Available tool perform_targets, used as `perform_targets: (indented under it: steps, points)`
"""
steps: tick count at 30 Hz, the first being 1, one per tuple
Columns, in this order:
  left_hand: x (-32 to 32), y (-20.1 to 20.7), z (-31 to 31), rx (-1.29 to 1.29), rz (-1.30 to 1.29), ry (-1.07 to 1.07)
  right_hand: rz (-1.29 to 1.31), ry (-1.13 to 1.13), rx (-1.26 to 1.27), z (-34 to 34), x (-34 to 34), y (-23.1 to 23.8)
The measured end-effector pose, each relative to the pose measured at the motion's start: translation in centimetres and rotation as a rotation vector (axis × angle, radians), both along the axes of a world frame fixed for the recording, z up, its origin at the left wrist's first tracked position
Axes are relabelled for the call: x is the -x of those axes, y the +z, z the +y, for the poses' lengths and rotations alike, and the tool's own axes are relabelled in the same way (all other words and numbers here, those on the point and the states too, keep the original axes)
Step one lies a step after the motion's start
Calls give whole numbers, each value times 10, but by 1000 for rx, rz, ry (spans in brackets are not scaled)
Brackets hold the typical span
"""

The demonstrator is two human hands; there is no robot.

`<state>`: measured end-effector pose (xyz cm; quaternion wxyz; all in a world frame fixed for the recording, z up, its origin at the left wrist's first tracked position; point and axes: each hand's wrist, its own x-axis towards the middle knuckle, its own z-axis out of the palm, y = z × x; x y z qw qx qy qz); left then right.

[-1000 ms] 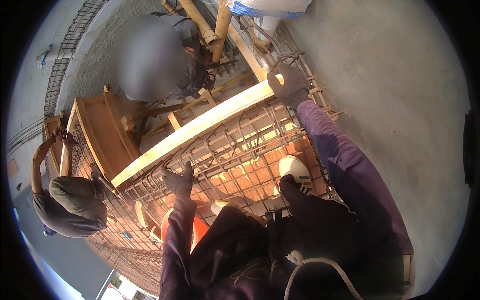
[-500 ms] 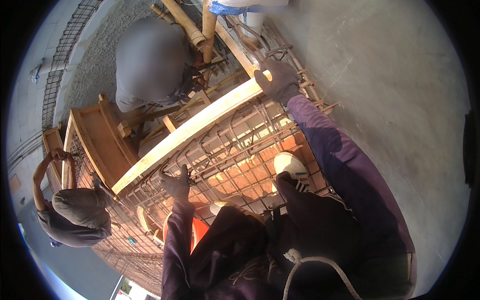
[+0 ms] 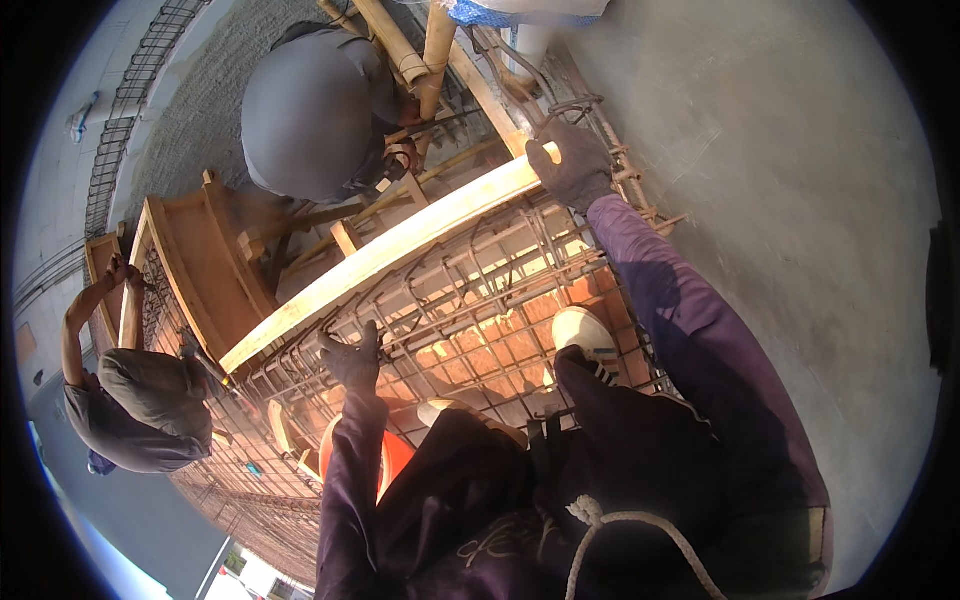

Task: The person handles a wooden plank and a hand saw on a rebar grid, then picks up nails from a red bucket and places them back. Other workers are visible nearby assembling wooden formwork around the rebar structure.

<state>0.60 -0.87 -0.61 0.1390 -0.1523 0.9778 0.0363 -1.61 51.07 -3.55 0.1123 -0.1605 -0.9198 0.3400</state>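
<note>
My right hand (image 3: 574, 170), in a dark glove, grips the upper right end of a long pale wooden board (image 3: 400, 240). The board slopes down to the left along the edge of the formwork. My left hand (image 3: 352, 362), gloved as well, is at the rebar mesh (image 3: 480, 345) below the board. Its thumb stands apart from the fingers, and I see nothing held in it; whether it bears on a bar is unclear. My shoes (image 3: 585, 335) are among the bars, over reddish panels.
A person in a grey hat (image 3: 310, 115) bends close beyond the board, beside bamboo poles (image 3: 437, 60). Another person (image 3: 140, 415) works at the left near curved wooden formwork (image 3: 195, 265). An orange bucket (image 3: 395, 465) sits by my left forearm. Bare bar ends stick out near my right wrist.
The view has shifted slightly. My right hand stays on the board's end and my left hand stays at the mesh. The person beyond the board has moved their head a little.
</note>
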Motion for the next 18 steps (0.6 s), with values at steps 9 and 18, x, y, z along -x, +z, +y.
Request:
perform_targets:
  steps: [9, 18]
  points:
    - [-4, -8, 0, -2, 123, 3, 85, -7, -8, -4, -1, 5]
    - [-2, -3, 9, 17, 54, 74, 111, 18, -33, -2, -2, 0]
